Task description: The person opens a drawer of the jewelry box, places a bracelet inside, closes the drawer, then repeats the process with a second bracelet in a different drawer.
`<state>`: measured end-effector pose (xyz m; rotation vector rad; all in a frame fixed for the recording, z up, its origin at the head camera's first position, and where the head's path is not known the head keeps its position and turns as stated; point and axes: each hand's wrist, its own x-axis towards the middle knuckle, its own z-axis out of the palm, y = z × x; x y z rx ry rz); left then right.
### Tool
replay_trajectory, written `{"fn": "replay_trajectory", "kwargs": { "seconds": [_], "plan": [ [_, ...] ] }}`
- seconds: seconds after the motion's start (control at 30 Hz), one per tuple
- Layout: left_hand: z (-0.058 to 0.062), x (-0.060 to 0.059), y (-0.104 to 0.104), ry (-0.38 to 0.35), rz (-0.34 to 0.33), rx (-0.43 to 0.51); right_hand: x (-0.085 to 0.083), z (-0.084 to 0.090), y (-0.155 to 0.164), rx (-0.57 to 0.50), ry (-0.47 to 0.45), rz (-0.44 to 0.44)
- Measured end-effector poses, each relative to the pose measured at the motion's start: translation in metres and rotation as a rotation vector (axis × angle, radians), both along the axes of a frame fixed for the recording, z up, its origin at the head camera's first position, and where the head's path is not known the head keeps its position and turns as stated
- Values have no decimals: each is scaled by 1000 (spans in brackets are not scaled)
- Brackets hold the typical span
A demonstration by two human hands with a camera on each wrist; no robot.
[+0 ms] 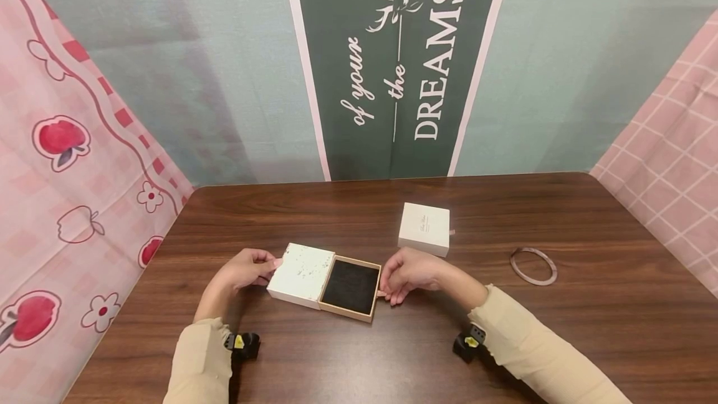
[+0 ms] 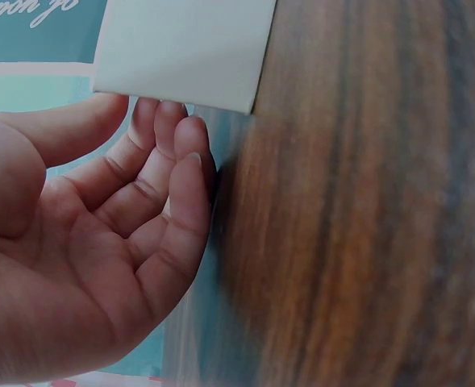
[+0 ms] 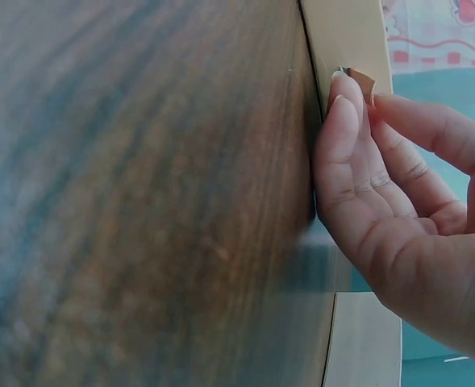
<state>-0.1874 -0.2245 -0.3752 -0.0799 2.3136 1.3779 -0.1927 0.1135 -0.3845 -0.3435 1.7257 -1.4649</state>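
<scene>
A flat white box sleeve [image 1: 303,272] lies on the table with its drawer [image 1: 346,313] pulled out to the right. Inside the drawer is a black lining [image 1: 351,285]. My left hand [image 1: 247,269] holds the sleeve's left end, the thumb at its upper edge and the bent fingertips against the end face [image 2: 185,60]. On the other side, my right hand [image 1: 412,273] pinches a small tan ribbon tab [image 3: 363,83] on the drawer's front between thumb and fingers.
A second white box [image 1: 424,226] with small print and a ribbon tab stands behind my right hand. Farther right lies a pale bangle [image 1: 546,280]. The brown wooden table [image 1: 359,360] ends at a green printed curtain, with pink patterned cloth on both sides.
</scene>
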Motion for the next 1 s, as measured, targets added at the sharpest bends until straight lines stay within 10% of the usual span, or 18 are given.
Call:
{"fn": "replay_trajectory", "kwargs": {
  "seconds": [1.0],
  "plan": [
    [0, -1, -1, -6, -5, -17, -12, 28, 23, -49, 43, -61]
  ]
}}
